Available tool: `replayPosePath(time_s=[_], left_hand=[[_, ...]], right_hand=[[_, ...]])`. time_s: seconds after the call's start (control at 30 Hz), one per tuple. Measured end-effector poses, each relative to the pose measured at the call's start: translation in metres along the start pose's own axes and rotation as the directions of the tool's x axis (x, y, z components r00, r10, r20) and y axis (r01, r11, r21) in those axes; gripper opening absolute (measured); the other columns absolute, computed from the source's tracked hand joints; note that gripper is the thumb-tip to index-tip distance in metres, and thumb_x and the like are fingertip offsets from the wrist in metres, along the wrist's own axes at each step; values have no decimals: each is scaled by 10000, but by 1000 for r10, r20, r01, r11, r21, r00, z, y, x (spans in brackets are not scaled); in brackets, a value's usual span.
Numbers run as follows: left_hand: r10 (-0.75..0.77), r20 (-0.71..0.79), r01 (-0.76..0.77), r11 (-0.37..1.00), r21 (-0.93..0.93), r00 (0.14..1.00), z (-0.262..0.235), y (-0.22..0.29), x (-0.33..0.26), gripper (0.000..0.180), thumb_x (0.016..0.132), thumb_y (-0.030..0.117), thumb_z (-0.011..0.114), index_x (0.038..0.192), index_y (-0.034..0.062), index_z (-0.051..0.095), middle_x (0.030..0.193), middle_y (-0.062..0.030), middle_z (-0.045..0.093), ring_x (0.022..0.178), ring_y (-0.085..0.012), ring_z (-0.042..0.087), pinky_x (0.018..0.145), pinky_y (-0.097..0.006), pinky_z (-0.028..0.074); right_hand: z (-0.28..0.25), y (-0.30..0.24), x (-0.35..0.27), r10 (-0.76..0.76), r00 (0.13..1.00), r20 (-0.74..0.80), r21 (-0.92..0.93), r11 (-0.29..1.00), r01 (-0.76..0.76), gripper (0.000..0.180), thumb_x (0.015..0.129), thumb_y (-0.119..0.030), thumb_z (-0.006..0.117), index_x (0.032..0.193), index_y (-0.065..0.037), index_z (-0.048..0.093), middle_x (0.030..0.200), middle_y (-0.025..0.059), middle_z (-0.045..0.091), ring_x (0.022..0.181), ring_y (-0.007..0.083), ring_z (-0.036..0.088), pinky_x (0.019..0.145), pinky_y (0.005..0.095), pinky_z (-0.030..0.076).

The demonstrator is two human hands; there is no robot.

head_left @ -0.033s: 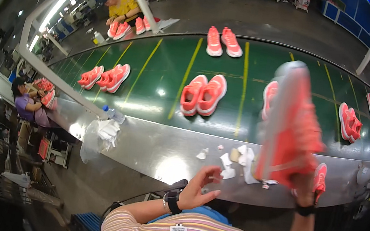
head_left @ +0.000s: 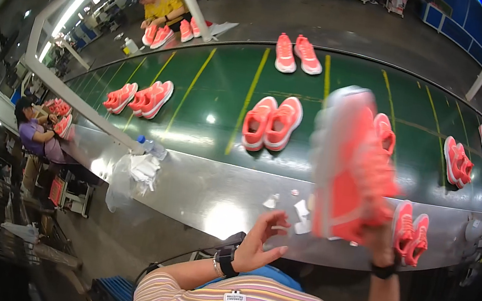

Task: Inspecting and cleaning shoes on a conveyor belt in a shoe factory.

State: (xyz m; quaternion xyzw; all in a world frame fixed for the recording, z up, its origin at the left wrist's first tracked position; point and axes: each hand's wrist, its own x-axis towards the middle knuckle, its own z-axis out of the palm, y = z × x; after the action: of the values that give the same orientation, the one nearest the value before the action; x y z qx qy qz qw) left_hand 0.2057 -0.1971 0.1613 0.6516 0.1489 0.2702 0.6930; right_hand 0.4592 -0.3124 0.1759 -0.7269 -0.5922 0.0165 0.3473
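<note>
A coral-pink sneaker [head_left: 342,188] with a white sole is raised in front of me, blurred at its upper end. My right hand [head_left: 380,243] grips it at the lower right, its fingers mostly hidden behind the shoe. Left of the shoe, my left hand [head_left: 264,239] hovers over the metal ledge's near edge, fingers loosely bent, thumb apart, holding nothing. Another pair of coral sneakers [head_left: 409,233] rests on the ledge just right of my right hand. Scraps of white paper [head_left: 302,216] lie between my left hand and the raised shoe.
Beyond the steel ledge [head_left: 198,196], a green conveyor belt [head_left: 198,108] with yellow lines carries several sneaker pairs [head_left: 272,124]. A capped plastic bottle [head_left: 152,147] and crumpled white paper [head_left: 144,169] lie left. One co-worker [head_left: 165,6] is across the belt, another [head_left: 36,136] far left.
The raised sneaker and my right hand have shifted left, uncovering more of the pair at the right and of the shoe behind on the belt. My left hand has barely moved.
</note>
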Motion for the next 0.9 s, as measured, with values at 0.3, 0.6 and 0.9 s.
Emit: replayPosePath(time_s=[0.3, 0.6, 0.9], left_hand=[[-295, -485, 471, 831, 295, 823, -234, -91, -59, 907, 632, 333, 754, 1243, -65, 214, 1129, -238, 313, 1005, -327, 396, 923, -355, 347], [-400, -394, 418, 907, -44, 828, -310, -149, -89, 562, 674, 133, 705, 1106, -47, 394, 966, -180, 586, 845, -208, 591, 720, -317, 482], [-756, -226, 434, 563, -703, 615, -326, -104, -82, 371, 809, 41, 500, 1171, 31, 415, 1095, -103, 520, 976, -208, 543, 817, -324, 472]], right_hand=[[309, -168, 56, 332, 913, 236, 51, 934, -353, 163, 637, -114, 601, 747, -3, 555, 735, 192, 587, 699, 362, 570, 627, 432, 450], [299, -198, 82, 199, 945, 260, 117, 965, -236, 492, 681, -125, 660, 1125, -36, 466, 897, 175, 569, 838, 325, 552, 766, 370, 439], [349, -116, 41, 551, 594, 586, 685, 55, -727, 406, 746, 58, 501, 1146, -2, 472, 1020, 108, 588, 923, 196, 580, 772, 287, 469]])
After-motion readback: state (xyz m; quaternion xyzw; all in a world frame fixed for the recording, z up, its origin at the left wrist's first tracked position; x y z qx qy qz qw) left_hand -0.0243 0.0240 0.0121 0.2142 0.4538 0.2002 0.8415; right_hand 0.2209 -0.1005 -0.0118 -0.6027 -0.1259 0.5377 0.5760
